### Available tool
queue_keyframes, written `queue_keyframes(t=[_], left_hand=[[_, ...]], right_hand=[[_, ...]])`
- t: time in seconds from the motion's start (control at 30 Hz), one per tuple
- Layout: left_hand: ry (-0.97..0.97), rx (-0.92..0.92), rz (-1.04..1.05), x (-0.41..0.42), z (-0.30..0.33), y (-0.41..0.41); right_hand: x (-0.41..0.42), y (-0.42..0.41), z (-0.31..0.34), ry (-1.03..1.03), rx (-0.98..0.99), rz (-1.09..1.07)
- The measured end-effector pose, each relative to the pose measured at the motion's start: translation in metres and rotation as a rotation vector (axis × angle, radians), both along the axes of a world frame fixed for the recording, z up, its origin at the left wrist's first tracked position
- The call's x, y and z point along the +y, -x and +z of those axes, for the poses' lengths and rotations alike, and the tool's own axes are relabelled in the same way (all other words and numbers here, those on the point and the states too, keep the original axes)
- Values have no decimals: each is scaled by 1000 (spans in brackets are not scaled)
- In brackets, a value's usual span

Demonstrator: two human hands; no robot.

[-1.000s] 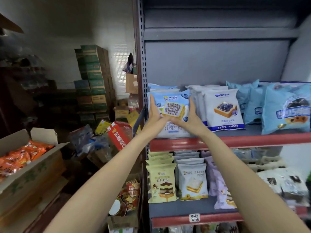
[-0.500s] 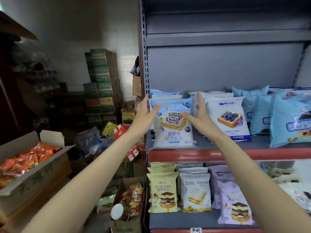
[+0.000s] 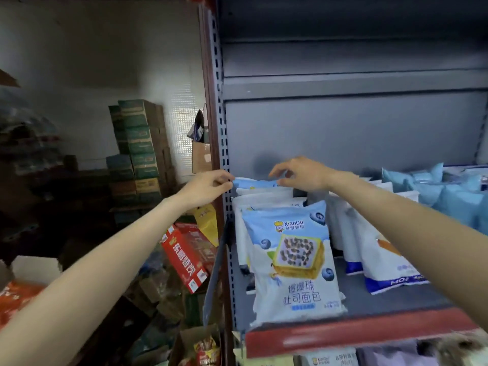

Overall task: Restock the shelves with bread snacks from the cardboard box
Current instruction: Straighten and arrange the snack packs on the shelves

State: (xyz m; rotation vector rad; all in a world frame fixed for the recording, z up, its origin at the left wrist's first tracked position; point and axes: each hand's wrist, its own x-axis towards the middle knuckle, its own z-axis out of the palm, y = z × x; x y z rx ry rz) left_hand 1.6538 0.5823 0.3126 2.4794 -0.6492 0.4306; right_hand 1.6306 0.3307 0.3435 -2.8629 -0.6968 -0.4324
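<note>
Both hands (image 3: 208, 188) (image 3: 303, 174) have risen from front packet (image 3: 293, 262) to pinch rear packet (image 3: 254, 183).

Front bread bag (image 3: 293, 262) white and light blue, blueberry print, yellow toast picture, grey lettering. Shelf edge (image 3: 356, 336) red, back panel (image 3: 343, 133) grey. Right bags (image 3: 449, 196) pale blue. Carton (image 3: 184, 254) red, stacked boxes (image 3: 137, 138) green.
</note>
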Motion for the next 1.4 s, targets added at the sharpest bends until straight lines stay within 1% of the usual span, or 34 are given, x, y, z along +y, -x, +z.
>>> queue_keyframes(t=[0.1,0.23,0.3,0.4,0.5,0.57,0.67,0.77,0.87,0.93,0.97,1.1,1.17,1.27,1.33,1.37,1.4], left_hand=[[-93,33,-39,-5,0,-21],[-175,59,-72,-13,-4,-39],[-167,42,-67,-16,-7,-44],[-105,87,-105,-18,-10,-48],[-126,55,-173,-19,-12,-50],[-128,57,-210,-19,-11,-51],[-158,100,-262,-16,-5,-52],[-218,64,-265,-17,-1,-51],[-145,-51,-244,-24,1,-48],[-49,-144,-187,-26,-1,-43],[3,-184,-161,-26,-5,-42],[102,-270,-105,-23,-23,-37],[95,-226,-103,-19,-25,-36],[125,-65,-92,-12,-20,-32],[123,-15,-8,-6,-18,-23],[132,42,21,-4,-18,-17],[156,147,19,-2,-20,-11]], right_hand=[[2,-27,-3,161,41,-20],[9,-48,-5,252,155,-26],[14,-54,-6,232,191,-7],[20,-61,-5,202,237,-52],[20,-66,-4,243,262,-102],[16,-68,-4,244,266,-96],[9,-73,-1,159,275,-70],[5,-74,1,69,284,-50],[7,-75,3,6,128,-7],[10,-75,4,-12,6,-5],[10,-74,3,-16,-19,-11],[4,-68,-1,8,53,-62],[-1,-59,0,7,23,-52],[-7,-35,4,-38,-66,-36],[-10,-20,4,-29,-24,-47],[-12,-13,3,7,9,-72],[-12,-8,0,52,42,-105]])
